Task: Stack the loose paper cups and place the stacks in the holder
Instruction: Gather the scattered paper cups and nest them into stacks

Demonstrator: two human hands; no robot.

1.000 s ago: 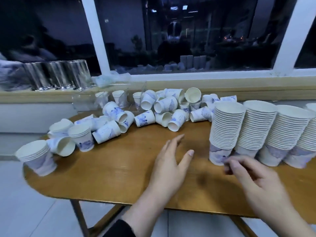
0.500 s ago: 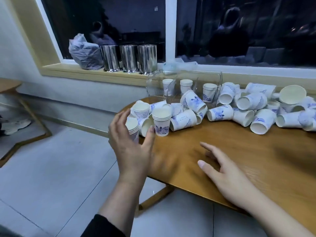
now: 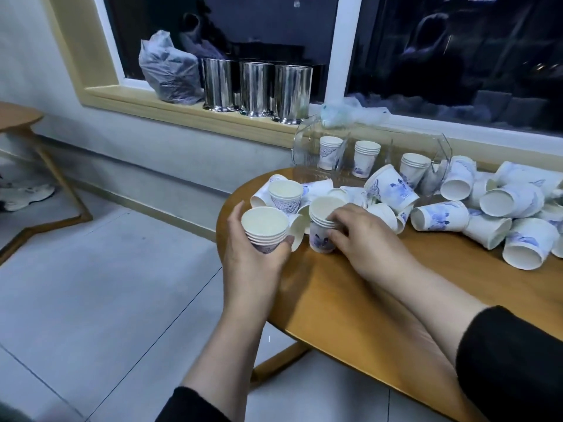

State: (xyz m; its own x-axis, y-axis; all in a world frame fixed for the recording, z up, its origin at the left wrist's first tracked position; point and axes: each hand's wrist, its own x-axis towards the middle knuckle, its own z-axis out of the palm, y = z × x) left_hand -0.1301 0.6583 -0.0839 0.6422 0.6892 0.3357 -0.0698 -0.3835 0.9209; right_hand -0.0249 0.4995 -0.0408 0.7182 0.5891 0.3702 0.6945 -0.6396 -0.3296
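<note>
My left hand point(image 3: 256, 263) grips one short cup stack point(image 3: 264, 228); right hand point(image 3: 362, 236) grips another point(image 3: 323, 225), probably; misaligned nesting could topple the single cup point(image 3: 285, 198) at twelve o'clock.

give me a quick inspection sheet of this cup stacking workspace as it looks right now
surface: round wooden table, bare near its front edge.
job's things: loose paper cups lie tipped in a pile; clear holder at the back with short stacks inside.
clutter: crumpled plastic wrap on the holder.
grippers: left hand holds a small stack off the table edge; right hand grips another stack standing on the table.
cables: nothing seen.
surroundings: three steel canisters and a bagged bundle on the windowsill; dark window; tiled floor.
</note>
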